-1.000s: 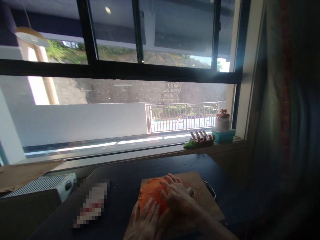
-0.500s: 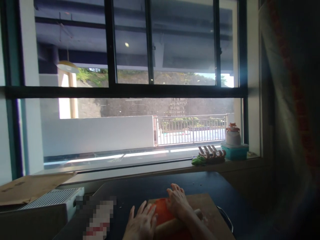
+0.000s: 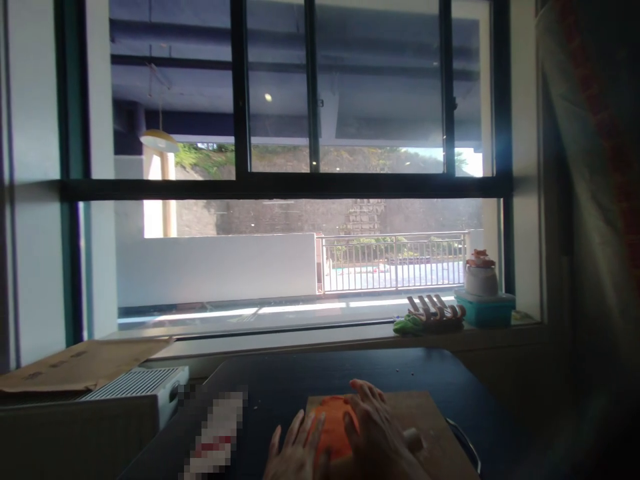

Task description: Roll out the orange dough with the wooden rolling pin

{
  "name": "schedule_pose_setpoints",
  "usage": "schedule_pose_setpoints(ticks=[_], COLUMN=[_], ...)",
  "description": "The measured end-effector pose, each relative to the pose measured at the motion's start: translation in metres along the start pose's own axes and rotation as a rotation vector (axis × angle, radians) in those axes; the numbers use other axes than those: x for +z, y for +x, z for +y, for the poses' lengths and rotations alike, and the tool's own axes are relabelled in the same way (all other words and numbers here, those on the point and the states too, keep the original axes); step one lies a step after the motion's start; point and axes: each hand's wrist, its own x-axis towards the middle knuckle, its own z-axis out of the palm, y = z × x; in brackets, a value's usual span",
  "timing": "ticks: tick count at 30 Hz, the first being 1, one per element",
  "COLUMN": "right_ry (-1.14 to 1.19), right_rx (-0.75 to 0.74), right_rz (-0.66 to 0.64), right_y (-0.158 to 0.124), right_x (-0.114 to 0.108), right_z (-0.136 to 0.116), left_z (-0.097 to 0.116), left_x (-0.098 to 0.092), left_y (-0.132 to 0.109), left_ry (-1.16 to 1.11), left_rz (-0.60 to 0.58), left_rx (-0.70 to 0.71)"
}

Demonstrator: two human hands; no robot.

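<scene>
A flat orange sheet [image 3: 334,424], which looks like rolled-out dough, lies on a wooden board [image 3: 431,412]. My left hand [image 3: 296,448] is at its left side, fingers stretched and spread, with the tips over the sheet's left edge. On the other side, my right hand [image 3: 376,427] reaches forward with extended fingers, its fingertips around the sheet's right edge. The end of a wooden rolling pin [image 3: 414,440] sticks out to the right of my right hand. Most of the pin is hidden under my hands, so their contact with it cannot be made out.
The board rests on a dark table [image 3: 280,381]. A metal handle [image 3: 465,443] curves beside the board. On the left are a blurred pale item [image 3: 220,427], a white slatted unit [image 3: 173,393] and cardboard [image 3: 85,367]. A teal box [image 3: 487,309] stands on the windowsill.
Both hands have drawn slightly back towards me, and the rolling pin's end sits lower with them. More of the orange sheet's far part shows. The whole view has shifted a little.
</scene>
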Motion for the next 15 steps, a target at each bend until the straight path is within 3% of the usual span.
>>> schedule_pose_setpoints(ticks=[4,8,11,15], right_ry=[-0.033,-0.073,-0.055,-0.041], right_rx=[0.046,0.068,0.075,0.071], right_rz=[0.006,-0.016,0.016,0.026], right_y=[0.040,0.059,0.048,0.015], right_x=[0.008,0.014,0.015,0.011], right_z=[-0.003,-0.002,-0.001,0.002], left_z=[-0.004,-0.013,-0.013,-0.001], left_x=[-0.012,-0.009,-0.003,-0.003], left_y=[0.024,0.042,0.038,0.012], left_ry=[0.032,0.047,0.014,-0.007], left_rz=[-0.021,-0.017,-0.016,-0.041], left_rx=[-0.058,-0.073,-0.068,-0.047])
